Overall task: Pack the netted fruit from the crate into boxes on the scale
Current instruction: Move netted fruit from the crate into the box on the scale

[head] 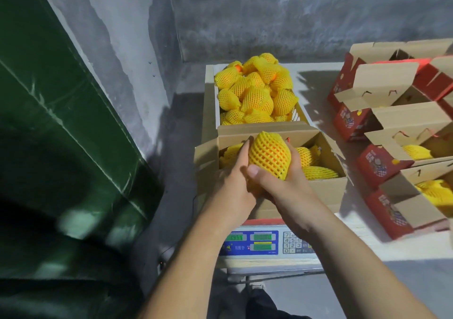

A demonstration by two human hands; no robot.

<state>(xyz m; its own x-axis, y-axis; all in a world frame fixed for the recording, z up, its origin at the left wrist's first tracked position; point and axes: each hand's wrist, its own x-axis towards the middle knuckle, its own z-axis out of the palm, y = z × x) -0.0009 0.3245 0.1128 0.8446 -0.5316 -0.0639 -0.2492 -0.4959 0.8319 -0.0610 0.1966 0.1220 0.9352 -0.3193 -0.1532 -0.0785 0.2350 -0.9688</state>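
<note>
A fruit in yellow foam netting (269, 154) is held above an open cardboard box (326, 191) that stands on the scale (252, 242). My left hand (235, 181) grips its left side and my right hand (291, 189) cups its right side and bottom, thumb across the front. Several netted fruits (316, 171) lie inside that box. Behind it, the crate (210, 98) is heaped with more netted fruit (255, 91).
Several red and brown cartons (382, 164) with raised flaps stand on the white table (318, 86) at the right, some holding netted fruit. A dark green panel (61, 122) fills the left. A grey concrete wall (269, 12) stands behind.
</note>
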